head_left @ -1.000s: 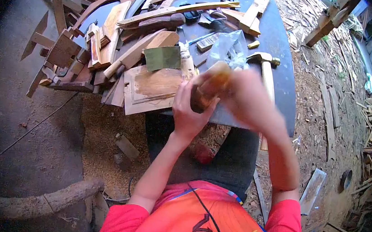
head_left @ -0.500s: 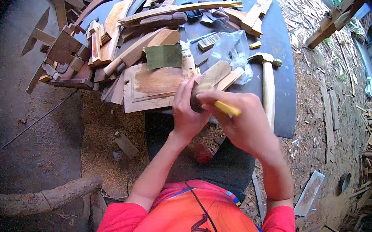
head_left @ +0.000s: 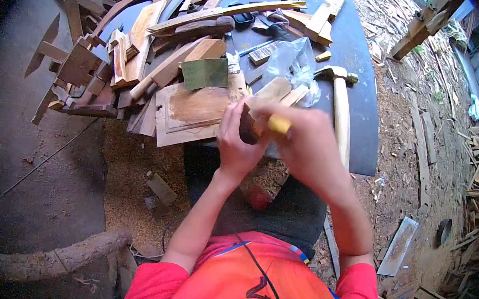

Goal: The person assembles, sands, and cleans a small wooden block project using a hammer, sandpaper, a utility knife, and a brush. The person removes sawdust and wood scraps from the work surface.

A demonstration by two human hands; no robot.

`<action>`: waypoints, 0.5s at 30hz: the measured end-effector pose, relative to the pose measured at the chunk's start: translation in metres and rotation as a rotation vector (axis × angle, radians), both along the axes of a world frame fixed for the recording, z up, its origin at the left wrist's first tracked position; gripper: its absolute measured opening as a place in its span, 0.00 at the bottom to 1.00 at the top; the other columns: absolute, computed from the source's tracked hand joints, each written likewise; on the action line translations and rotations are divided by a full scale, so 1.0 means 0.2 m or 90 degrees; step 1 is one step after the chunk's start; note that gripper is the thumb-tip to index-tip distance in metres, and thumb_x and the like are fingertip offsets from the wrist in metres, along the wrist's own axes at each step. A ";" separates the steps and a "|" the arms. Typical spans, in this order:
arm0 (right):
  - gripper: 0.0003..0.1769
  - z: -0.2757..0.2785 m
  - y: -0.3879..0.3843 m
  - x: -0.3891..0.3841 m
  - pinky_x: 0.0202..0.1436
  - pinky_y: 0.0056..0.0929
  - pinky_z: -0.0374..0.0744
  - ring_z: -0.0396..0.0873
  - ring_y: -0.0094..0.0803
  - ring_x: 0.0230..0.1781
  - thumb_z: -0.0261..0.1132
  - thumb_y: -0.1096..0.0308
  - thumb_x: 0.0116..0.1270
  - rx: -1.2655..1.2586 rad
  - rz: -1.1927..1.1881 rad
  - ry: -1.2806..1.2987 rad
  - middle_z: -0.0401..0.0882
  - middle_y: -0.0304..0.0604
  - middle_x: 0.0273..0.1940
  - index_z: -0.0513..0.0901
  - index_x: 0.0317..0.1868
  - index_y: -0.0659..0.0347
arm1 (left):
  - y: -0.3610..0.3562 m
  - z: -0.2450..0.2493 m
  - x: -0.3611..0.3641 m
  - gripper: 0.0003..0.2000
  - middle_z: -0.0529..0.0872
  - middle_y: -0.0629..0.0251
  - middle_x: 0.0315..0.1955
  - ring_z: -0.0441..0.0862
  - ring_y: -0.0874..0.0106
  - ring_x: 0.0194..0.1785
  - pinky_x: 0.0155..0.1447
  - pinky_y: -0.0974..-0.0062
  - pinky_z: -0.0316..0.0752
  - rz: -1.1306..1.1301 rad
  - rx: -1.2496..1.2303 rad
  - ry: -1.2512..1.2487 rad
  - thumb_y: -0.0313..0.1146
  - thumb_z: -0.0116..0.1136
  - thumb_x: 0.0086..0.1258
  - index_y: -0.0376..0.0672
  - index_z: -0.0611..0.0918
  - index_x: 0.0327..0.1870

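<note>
My left hand (head_left: 235, 149) is wrapped around a small dark brown wooden piece (head_left: 248, 129) at the table's near edge. Above it, my right hand (head_left: 313, 141), blurred by motion, grips a yellow-handled tool (head_left: 279, 123). The tool's working end is too smeared to make out, close against the wood. Just left of my hands lies a framed wooden panel (head_left: 197, 105), with a green sheet (head_left: 205, 74) partly over it. A pale wood block (head_left: 274, 89) sits behind my fingers. To the right rests a hammer (head_left: 341, 110) with a wooden handle.
The dark table (head_left: 364, 133) carries stacked wood pieces on its left and a clear plastic bag (head_left: 291, 61) near the middle. A wooden post (head_left: 424, 32) stands at upper right. Scraps litter the ground, and a log (head_left: 65, 254) lies at lower left.
My right hand has shifted slightly, and the yellow handle has moved up and left with a changed tilt. My left hand keeps its hold on the wooden piece. The view has shifted slightly.
</note>
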State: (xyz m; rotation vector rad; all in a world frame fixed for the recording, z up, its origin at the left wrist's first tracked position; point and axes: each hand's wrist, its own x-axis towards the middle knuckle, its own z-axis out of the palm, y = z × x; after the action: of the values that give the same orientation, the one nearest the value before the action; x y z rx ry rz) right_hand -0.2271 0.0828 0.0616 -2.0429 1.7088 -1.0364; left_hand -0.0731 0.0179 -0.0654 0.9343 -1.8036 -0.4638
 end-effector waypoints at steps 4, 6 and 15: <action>0.17 -0.04 -0.17 -0.19 0.51 0.53 0.92 0.94 0.59 0.46 0.76 0.68 0.70 0.033 -0.137 -0.022 0.93 0.61 0.43 0.93 0.58 0.54 | 0.00 0.01 -0.01 0.38 0.87 0.46 0.56 0.88 0.45 0.59 0.64 0.51 0.84 0.005 -0.002 0.002 0.39 0.87 0.65 0.33 0.80 0.73; 0.16 -0.04 -0.18 -0.19 0.52 0.53 0.91 0.94 0.58 0.48 0.77 0.68 0.68 0.047 -0.142 0.008 0.94 0.61 0.44 0.94 0.56 0.55 | 0.00 0.01 -0.01 0.39 0.87 0.46 0.57 0.88 0.45 0.59 0.64 0.51 0.84 0.000 -0.013 0.004 0.40 0.87 0.64 0.34 0.80 0.73; 0.14 -0.10 -0.16 -0.18 0.53 0.48 0.90 0.95 0.54 0.47 0.72 0.68 0.78 0.026 -0.162 0.104 0.94 0.60 0.44 0.94 0.60 0.58 | -0.01 0.00 0.00 0.40 0.87 0.46 0.59 0.88 0.45 0.60 0.65 0.51 0.84 0.009 -0.035 -0.014 0.42 0.88 0.63 0.35 0.81 0.74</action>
State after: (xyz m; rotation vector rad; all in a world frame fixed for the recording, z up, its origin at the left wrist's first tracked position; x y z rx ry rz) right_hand -0.2623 0.0505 0.0422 -1.9691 2.0993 -0.9171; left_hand -0.0734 0.0164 -0.0661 0.9165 -1.8187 -0.3946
